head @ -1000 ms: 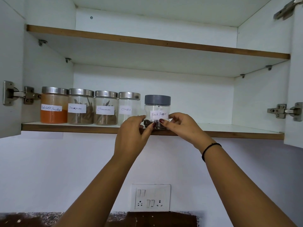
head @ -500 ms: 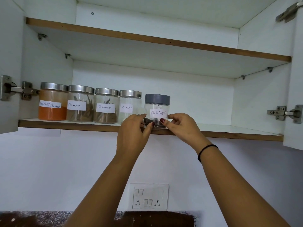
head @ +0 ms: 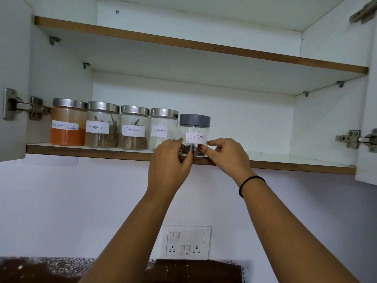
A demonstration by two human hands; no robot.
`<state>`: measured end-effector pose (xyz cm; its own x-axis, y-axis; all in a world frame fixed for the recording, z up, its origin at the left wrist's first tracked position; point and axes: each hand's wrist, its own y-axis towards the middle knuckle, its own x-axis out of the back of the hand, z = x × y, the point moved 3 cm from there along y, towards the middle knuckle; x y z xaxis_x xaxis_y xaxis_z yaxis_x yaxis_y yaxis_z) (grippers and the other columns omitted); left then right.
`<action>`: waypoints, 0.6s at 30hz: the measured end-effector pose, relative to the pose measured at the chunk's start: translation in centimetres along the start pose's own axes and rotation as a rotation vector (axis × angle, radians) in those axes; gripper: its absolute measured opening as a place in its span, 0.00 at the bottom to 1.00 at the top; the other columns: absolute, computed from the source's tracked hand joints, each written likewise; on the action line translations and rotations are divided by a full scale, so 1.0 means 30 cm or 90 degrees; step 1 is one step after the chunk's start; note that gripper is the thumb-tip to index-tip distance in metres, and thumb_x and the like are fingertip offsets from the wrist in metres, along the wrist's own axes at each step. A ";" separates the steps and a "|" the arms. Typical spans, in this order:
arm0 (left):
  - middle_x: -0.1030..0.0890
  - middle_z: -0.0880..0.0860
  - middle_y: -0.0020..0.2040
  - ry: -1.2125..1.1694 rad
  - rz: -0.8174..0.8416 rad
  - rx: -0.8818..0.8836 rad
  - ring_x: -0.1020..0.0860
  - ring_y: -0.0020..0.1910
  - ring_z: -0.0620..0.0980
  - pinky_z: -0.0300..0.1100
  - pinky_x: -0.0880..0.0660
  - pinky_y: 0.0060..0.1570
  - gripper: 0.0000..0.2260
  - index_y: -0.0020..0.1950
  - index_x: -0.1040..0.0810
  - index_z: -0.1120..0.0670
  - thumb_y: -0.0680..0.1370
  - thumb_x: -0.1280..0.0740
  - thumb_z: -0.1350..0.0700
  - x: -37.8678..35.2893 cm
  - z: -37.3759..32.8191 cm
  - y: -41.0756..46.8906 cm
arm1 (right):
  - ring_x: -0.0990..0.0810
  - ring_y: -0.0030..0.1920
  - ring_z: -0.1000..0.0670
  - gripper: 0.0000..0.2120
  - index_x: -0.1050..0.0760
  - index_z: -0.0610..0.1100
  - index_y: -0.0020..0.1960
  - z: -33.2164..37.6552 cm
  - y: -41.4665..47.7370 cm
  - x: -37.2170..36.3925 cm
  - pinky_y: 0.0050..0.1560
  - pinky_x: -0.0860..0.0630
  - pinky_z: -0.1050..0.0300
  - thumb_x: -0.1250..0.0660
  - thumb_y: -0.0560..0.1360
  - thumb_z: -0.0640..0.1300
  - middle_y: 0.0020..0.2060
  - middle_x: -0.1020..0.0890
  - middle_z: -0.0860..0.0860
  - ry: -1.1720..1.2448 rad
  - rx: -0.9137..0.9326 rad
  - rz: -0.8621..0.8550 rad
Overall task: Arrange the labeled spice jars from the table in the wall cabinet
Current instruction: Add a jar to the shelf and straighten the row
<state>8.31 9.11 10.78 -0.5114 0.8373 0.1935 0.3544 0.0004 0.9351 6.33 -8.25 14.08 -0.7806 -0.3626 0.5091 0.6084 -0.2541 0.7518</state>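
Note:
A clear jar with a grey lid and a "Black Pepper" label point(head: 194, 129) stands on the lower cabinet shelf point(head: 285, 163), at the right end of a row. My left hand point(head: 169, 160) holds its left side and my right hand point(head: 226, 155) holds its right side, fingers curled around its base. Left of it stand steel-lidded jars: "Cloves" point(head: 163, 127), two labeled "Cinnamon" point(head: 133, 129) point(head: 102, 125), and "Red chilli powder" point(head: 68, 123). The pepper jar's bottom is partly hidden by my fingers.
The upper shelf point(head: 204, 45) shows only its underside. The lower shelf is bare to the right of the pepper jar. Open cabinet doors with hinges point(head: 353, 138) flank both sides. A switch and socket plate point(head: 186, 242) sits on the wall below.
My hands and the Black Pepper jar stay in nearly the same place on the shelf; only the camera view has shifted slightly.

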 end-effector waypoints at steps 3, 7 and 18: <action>0.19 0.53 0.48 0.000 -0.003 -0.002 0.22 0.49 0.50 0.39 0.28 0.47 0.18 0.66 0.22 0.57 0.77 0.31 0.52 -0.003 -0.002 -0.002 | 0.23 0.46 0.54 0.26 0.20 0.55 0.62 -0.001 -0.001 -0.004 0.42 0.29 0.59 0.36 0.72 0.69 0.45 0.20 0.56 -0.014 -0.008 -0.015; 0.20 0.53 0.46 0.011 -0.001 -0.007 0.22 0.46 0.51 0.42 0.25 0.45 0.18 0.66 0.21 0.57 0.77 0.31 0.53 -0.010 -0.005 -0.004 | 0.24 0.45 0.54 0.26 0.21 0.55 0.62 0.001 -0.001 -0.004 0.42 0.30 0.59 0.36 0.72 0.69 0.46 0.19 0.55 -0.019 -0.003 -0.006; 0.21 0.56 0.45 0.047 0.008 -0.005 0.23 0.46 0.53 0.47 0.22 0.46 0.17 0.64 0.21 0.60 0.78 0.33 0.55 -0.018 -0.008 -0.001 | 0.22 0.46 0.52 0.25 0.23 0.56 0.66 0.015 -0.017 0.001 0.40 0.31 0.60 0.37 0.75 0.67 0.37 0.25 0.59 -0.066 0.041 0.050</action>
<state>8.40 8.53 10.71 -0.5638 0.7944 0.2258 0.3550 -0.0138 0.9348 5.93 -7.73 13.91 -0.7438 -0.2841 0.6050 0.6601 -0.1698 0.7317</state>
